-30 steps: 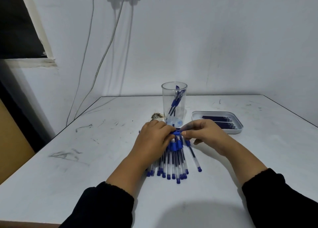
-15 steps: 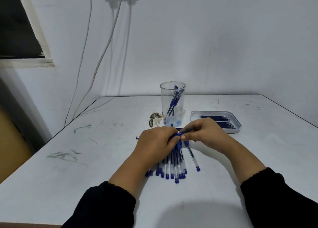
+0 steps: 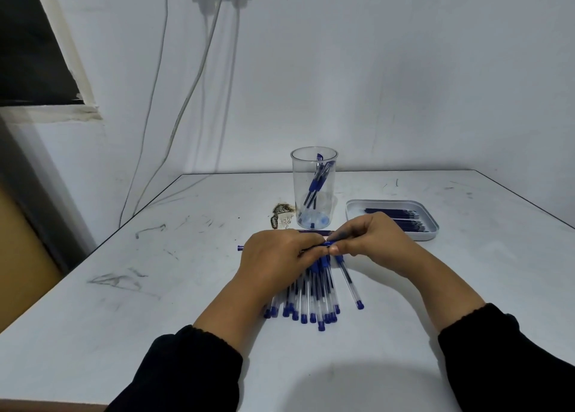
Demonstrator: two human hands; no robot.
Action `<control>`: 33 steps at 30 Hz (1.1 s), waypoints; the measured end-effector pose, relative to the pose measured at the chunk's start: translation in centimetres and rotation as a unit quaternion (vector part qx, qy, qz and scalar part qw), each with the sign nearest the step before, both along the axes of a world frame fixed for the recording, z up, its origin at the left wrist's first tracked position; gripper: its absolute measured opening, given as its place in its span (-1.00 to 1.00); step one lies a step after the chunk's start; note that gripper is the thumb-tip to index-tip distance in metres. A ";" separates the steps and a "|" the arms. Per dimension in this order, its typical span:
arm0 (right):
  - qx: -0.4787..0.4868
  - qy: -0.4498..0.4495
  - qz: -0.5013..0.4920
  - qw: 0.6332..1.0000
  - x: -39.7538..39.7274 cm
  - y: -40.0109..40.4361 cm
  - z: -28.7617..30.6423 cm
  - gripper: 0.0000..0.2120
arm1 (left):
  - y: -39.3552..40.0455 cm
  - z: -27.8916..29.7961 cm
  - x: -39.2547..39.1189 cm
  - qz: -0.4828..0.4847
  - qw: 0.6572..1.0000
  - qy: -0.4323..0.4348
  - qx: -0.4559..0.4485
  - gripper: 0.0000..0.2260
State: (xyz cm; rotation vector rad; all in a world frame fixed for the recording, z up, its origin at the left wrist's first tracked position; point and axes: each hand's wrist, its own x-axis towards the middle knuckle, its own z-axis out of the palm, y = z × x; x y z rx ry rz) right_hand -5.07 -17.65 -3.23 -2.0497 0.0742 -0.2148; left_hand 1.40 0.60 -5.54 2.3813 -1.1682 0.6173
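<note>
one blue pen (image 3: 327,243) crosswise in the fingertip pinch of left hand (image 3: 277,257) and right hand (image 3: 378,240)

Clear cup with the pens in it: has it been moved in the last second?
No. The clear cup stands in the same spot, between the dark stain and the tray, as before.

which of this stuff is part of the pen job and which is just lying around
In the job: pen gripped by left hand and right hand, pen pile, clear cup, tray of refills.
Lying about: brown scrap, wall cables.
</note>
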 end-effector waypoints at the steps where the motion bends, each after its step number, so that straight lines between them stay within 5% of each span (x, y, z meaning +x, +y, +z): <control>1: -0.007 0.005 0.000 1.000 0.0 -0.1 -0.1 -0.86 | 0.0 -0.1 0.1 -0.004 1.000 0.002 0.000 -0.76; 16: -0.309 0.073 -0.152 0.936 0.6 -2.9 -2.2 -0.84 | 0.5 -1.0 1.2 0.011 0.999 0.022 -0.041 -0.73; 33: -0.300 0.079 -0.074 0.948 0.0 -0.9 -1.3 -0.62 | 0.4 -0.6 0.7 -0.002 0.999 0.040 -0.033 -0.72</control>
